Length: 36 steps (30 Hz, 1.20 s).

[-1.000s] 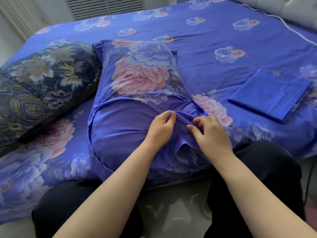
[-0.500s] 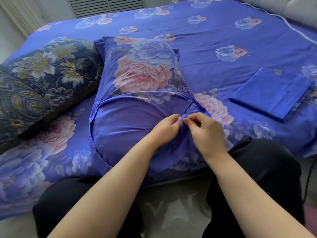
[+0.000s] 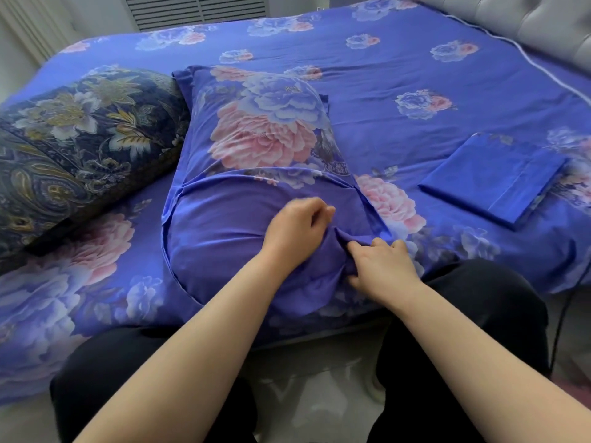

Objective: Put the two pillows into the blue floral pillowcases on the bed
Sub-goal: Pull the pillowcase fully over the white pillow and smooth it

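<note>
One pillow sits inside a blue floral pillowcase (image 3: 262, 132) lying lengthwise on the bed (image 3: 415, 68), with its plain blue flap end (image 3: 217, 241) toward me. My right hand (image 3: 380, 266) pinches a raised fold of that flap at the near right corner, thumb under the cloth. Just left of the fold, my left hand (image 3: 297, 228) rests on the flap, blurred, fingers curled with no cloth visible between them. A second pillow in a dark navy and gold floral cover (image 3: 80, 139) lies at the left. A folded blue pillowcase (image 3: 492, 177) lies flat at the right.
A grey tufted headboard (image 3: 527, 24) runs along the bed's far right side. A wall vent (image 3: 195, 8) is behind the bed. My knees in black trousers (image 3: 479, 318) press against the near bed edge, with pale floor between them.
Both hands pinched the flap edge together before. My right hand has since slid down and toward me with a fold, and my left hand has let go of the edge.
</note>
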### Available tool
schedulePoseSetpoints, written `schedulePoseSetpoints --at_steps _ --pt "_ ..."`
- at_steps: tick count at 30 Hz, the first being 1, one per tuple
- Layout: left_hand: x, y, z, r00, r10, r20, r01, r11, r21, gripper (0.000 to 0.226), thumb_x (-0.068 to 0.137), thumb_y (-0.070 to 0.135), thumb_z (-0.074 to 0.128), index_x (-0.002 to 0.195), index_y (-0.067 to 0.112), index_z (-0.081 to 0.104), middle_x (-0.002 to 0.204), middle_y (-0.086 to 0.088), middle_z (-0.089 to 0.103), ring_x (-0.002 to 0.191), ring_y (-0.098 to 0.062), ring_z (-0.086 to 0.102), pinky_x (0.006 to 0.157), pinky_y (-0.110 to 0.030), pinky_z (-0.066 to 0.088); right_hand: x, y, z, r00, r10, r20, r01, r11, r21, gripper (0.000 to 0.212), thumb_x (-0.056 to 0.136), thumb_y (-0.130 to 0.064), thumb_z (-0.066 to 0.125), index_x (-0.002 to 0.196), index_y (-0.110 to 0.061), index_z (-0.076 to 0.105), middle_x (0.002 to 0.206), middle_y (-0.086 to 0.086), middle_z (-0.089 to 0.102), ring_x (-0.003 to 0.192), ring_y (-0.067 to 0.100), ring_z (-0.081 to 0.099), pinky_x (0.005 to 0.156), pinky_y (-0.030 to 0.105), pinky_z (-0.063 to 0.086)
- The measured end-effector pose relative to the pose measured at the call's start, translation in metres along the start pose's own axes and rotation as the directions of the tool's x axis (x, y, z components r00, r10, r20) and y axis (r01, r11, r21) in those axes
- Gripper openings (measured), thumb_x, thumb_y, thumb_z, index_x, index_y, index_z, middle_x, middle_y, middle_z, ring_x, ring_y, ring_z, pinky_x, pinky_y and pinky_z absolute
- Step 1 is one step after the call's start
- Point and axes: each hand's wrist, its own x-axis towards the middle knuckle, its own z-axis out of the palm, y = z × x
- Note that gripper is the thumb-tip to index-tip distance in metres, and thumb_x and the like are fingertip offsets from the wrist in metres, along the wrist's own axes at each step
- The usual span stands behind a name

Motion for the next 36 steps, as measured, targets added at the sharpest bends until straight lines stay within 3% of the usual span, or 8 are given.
schedulePoseSetpoints --at_steps 3,7,11,15,23,26,31,36 --pt "0.026 -0.008 -0.016 1.000 0.021 0.022 -0.025 0.972 0.234 0.049 0.089 0.050 0.051 0.123 0.016 0.055 0.135 0.001 0.051 0.126 -0.024 0.040 0.104 -0.034 0.033 0.000 -0.002 0.010 0.998 0.004 -0.065 -0.007 0.999 -0.039 0.042 0.079 -0.025 0.059 0.120 -0.023 0.048 0.110 -0.002 0.063 0.107 0.026 0.051 0.083 0.040 0.035" --pt "0.048 -0.008 -0.016 0.971 -0.083 0.223 -0.076 0.780 0.621 0.073 0.074 0.069 0.055 0.127 0.019 0.047 0.127 -0.005 0.049 0.121 -0.027 0.038 0.099 -0.039 0.025 0.000 -0.007 0.033 0.939 -0.018 -0.343 0.009 1.000 -0.028 0.032 0.063 -0.014 0.056 0.094 -0.017 0.064 0.082 -0.002 0.067 0.084 0.028 0.058 0.074 0.040 0.035" --pt "0.062 0.009 -0.013 0.954 0.027 0.298 -0.189 0.827 0.529 0.024 0.084 0.040 0.060 0.097 0.019 0.062 0.106 -0.004 0.064 0.106 -0.027 0.054 0.087 -0.037 0.030 -0.004 -0.004 0.042 0.899 -0.053 -0.434 0.073 0.997 0.031 0.047 0.063 -0.015 0.045 0.107 -0.013 0.061 0.096 -0.001 0.068 0.099 0.027 0.060 0.087 0.040 0.034" --pt "0.086 -0.004 -0.042 0.979 0.202 -0.031 -0.167 0.880 0.445 0.023 0.073 -0.007 0.046 0.085 0.003 0.063 0.105 -0.016 0.056 0.091 -0.036 0.055 0.064 -0.038 0.037 -0.001 -0.001 0.043 0.891 -0.034 -0.453 0.074 0.995 0.071 0.046 0.064 -0.015 0.038 0.104 -0.012 0.061 0.091 0.000 0.067 0.095 0.024 0.063 0.080 0.039 0.043" --pt "0.091 -0.044 -0.044 0.979 -0.193 -0.068 0.205 0.908 0.366 0.009 0.082 0.008 0.050 0.089 0.008 0.057 0.103 -0.020 0.062 0.095 -0.040 0.057 0.065 -0.036 0.033 -0.004 0.010 0.058 0.846 0.100 -0.524 -0.008 0.985 0.174 0.044 0.059 -0.014 0.063 0.102 -0.020 0.062 0.087 -0.002 0.065 0.082 0.027 0.058 0.072 0.037 0.031" --pt "0.097 -0.050 -0.049 0.953 -0.298 -0.053 0.302 0.916 0.266 0.011 0.083 0.020 0.058 0.079 0.013 0.052 0.101 -0.020 0.063 0.096 -0.037 0.057 0.067 -0.033 0.033 -0.007 0.016 0.054 0.882 0.126 -0.455 0.038 0.941 0.336 0.029 0.069 -0.043 0.055 0.088 -0.022 0.063 0.083 -0.002 0.060 0.077 0.025 0.057 0.073 0.037 0.040" --pt "0.087 -0.040 -0.044 0.964 -0.264 -0.009 0.254 0.918 0.303 0.019 0.084 0.030 0.055 0.087 0.011 0.058 0.103 -0.018 0.065 0.098 -0.037 0.057 0.071 -0.035 0.035 0.007 0.039 0.016 0.898 0.433 -0.084 -0.182 0.537 0.824 0.077 0.082 -0.076 0.023 0.047 -0.017 0.059 0.065 0.006 0.061 0.077 0.028 0.060 0.077 0.032 0.044" --pt "0.076 -0.036 -0.036 0.981 -0.189 0.047 0.156 0.907 0.392 0.015 0.088 0.029 0.047 0.089 0.014 0.046 0.102 -0.019 0.064 0.095 -0.039 0.057 0.068 -0.036 0.033 0.032 0.038 0.012 0.856 0.251 0.452 -0.513 0.299 0.805 0.088 0.065 -0.079 0.057 0.125 -0.014 0.057 0.120 0.004 0.061 0.108 0.026 0.059 0.093 0.035 0.048"
